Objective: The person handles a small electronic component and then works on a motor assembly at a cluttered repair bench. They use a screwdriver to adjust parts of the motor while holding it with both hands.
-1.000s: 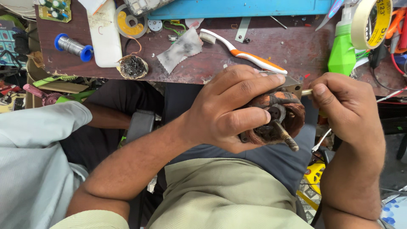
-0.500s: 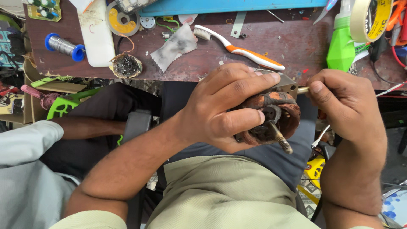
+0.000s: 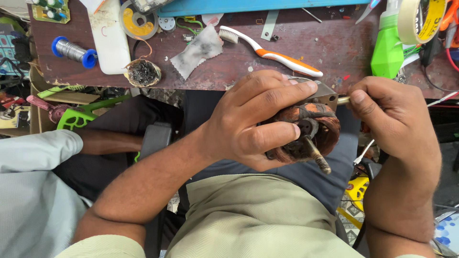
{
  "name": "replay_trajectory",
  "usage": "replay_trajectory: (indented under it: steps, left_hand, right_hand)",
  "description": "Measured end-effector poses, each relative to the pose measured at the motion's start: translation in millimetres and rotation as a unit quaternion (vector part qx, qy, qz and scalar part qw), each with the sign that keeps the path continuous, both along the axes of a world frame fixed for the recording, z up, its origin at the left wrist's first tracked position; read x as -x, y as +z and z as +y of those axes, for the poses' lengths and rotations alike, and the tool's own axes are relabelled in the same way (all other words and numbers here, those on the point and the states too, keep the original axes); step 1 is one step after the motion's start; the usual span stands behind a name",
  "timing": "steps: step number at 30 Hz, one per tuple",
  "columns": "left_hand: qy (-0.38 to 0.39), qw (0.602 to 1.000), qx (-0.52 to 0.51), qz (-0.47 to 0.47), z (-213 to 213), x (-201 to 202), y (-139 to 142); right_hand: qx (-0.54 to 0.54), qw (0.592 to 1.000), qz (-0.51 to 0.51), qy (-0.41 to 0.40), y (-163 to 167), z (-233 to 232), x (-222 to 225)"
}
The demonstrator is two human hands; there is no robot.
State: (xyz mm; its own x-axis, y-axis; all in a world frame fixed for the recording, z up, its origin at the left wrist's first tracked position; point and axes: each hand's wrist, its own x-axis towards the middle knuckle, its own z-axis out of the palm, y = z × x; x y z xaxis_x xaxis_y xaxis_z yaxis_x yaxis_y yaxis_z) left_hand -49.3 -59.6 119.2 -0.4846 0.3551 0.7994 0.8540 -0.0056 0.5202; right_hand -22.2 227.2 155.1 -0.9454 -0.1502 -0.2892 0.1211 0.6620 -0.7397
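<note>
The copper-wound motor core, threaded shaft pointing down, sits over the person's lap just off the worktop's near edge. The left hand has its grip clamped around it. The right hand pinches a thin pale stick against its metal bracket. An orange-white toothbrush lies near that edge.

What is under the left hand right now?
The left hand wraps a motor stator with copper windings, its threaded shaft poking out below. The fingers cover most of the stator's left side, so that part cannot be seen.
</note>
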Motion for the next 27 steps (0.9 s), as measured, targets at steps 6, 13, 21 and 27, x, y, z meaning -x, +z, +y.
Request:
replay_trajectory:
  steps: [6,13,21,27]
  left_hand:
    - [-0.002,1.000,0.001,-0.002,0.9,0.0,-0.2]
    - [0.003,1.000,0.002,-0.001,0.2,-1.1,0.0]
    - [0.003,1.000,-0.002,0.002,0.5,-0.3,-0.1]
    - [-0.002,1.000,-0.005,-0.003,-0.1,-0.2,0.0]
  right_hand:
    - [-0.005,1.000,0.007,0.000,-0.7,1.3,-0.4]
    - [0.000,1.000,0.005,-0.004,-0.2,-1.3,-1.8]
    - [-0.012,1.000,-0.001,-0.003,1.9,-2.6,-1.2]
    - [-0.005,1.000,-0.002,-0.004,1.6,-1.9,-0.8]
